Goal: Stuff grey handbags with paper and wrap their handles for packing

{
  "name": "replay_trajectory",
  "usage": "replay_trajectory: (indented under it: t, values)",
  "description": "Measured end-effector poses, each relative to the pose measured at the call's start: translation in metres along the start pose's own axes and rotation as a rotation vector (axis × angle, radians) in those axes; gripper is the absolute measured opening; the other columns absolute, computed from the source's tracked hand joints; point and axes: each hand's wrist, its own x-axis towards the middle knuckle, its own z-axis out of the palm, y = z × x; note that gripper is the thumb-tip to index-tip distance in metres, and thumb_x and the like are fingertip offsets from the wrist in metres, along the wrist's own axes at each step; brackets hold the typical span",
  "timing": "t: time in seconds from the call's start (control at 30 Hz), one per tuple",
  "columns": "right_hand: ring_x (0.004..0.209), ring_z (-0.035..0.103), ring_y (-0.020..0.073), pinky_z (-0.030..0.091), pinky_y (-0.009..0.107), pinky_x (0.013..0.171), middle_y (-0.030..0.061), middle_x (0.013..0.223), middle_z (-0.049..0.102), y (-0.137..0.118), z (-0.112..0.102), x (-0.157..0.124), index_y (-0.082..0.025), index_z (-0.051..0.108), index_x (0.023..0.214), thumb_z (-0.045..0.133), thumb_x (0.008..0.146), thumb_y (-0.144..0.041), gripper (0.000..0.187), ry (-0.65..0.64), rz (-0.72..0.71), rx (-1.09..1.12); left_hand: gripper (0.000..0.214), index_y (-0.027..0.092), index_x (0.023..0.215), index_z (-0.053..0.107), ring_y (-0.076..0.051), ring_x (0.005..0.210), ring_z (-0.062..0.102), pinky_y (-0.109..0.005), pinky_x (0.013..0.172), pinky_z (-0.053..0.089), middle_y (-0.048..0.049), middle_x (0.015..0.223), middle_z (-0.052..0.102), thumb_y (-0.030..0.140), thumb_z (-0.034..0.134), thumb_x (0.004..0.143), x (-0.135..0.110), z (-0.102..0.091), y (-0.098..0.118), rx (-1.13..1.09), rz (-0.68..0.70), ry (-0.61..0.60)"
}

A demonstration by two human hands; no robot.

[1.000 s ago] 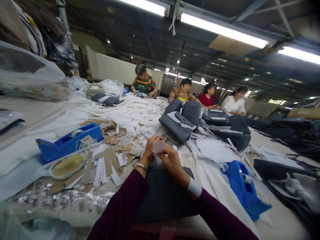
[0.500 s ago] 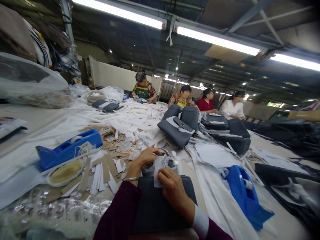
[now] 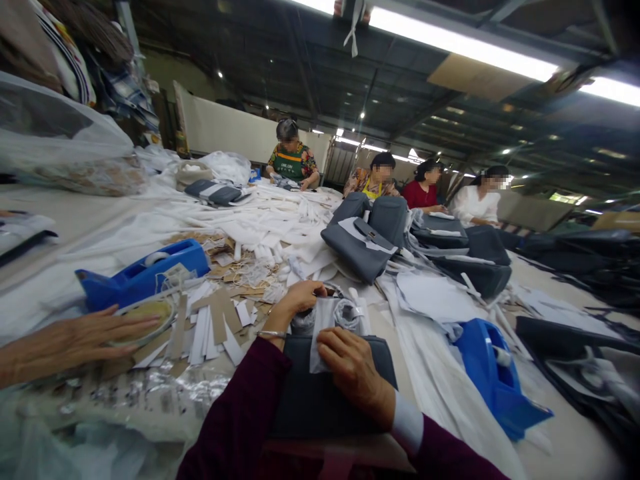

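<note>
On the counter (image 3: 570,440), a dark grey bag (image 3: 325,403) lies flat, seemingly firm enough to steady by its edge, while the open right hand (image 3: 354,375) presses a thin, easily creased white paper sheet (image 3: 320,340) and the curled left hand (image 3: 295,307) shows no clear hold on anything.

A flat charcoal-grey bag (image 3: 333,407) lies on the table. A translucent white sheet (image 3: 324,333) drapes over its top edge, with a coil of white cord (image 3: 346,315) at the sheet's 2 o'clock, just beside it.
</note>
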Motion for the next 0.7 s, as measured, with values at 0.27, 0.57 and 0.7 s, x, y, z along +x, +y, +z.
replay_trajectory:
  t: [0.27, 0.57, 0.7]
  values:
    - [0.093, 0.056, 0.0182, 0.044, 0.03, 0.076, 0.0068, 0.098, 0.066, -0.008, -0.01, -0.005, -0.017, 0.06, 0.089, 0.038, 0.095, -0.015, 0.022, -0.044, -0.084, 0.059, 0.037, 0.022, 0.081, 0.068, -0.02, 0.077, 0.062, -0.025, 0.067, 0.042, -0.0019, 0.082, 0.07, 0.002, 0.048, 0.057, 0.005, 0.009, -0.004, 0.146, -0.023, 0.03]
    - [0.104, 0.057, 0.0185, 0.048, 0.03, 0.08, 0.0067, 0.103, 0.067, -0.02, -0.016, -0.026, -0.018, 0.06, 0.089, 0.042, 0.096, -0.018, 0.019, -0.112, -0.165, 0.101, 0.034, 0.024, 0.073, 0.067, -0.019, 0.081, 0.061, -0.024, 0.068, 0.04, 0.0009, 0.083, 0.071, 0.001, 0.048, 0.058, 0.004, 0.008, 0.001, 0.175, -0.001, 0.02]
    - [0.11, 0.056, 0.0193, 0.049, 0.031, 0.085, 0.0065, 0.104, 0.067, -0.022, -0.018, -0.033, -0.019, 0.06, 0.091, 0.044, 0.095, -0.018, 0.016, -0.166, -0.16, 0.102, 0.025, 0.023, 0.061, 0.067, -0.019, 0.075, 0.06, -0.026, 0.069, 0.04, 0.0006, 0.075, 0.07, 0.005, 0.05, 0.058, 0.006, 0.009, -0.002, 0.181, 0.016, 0.001]
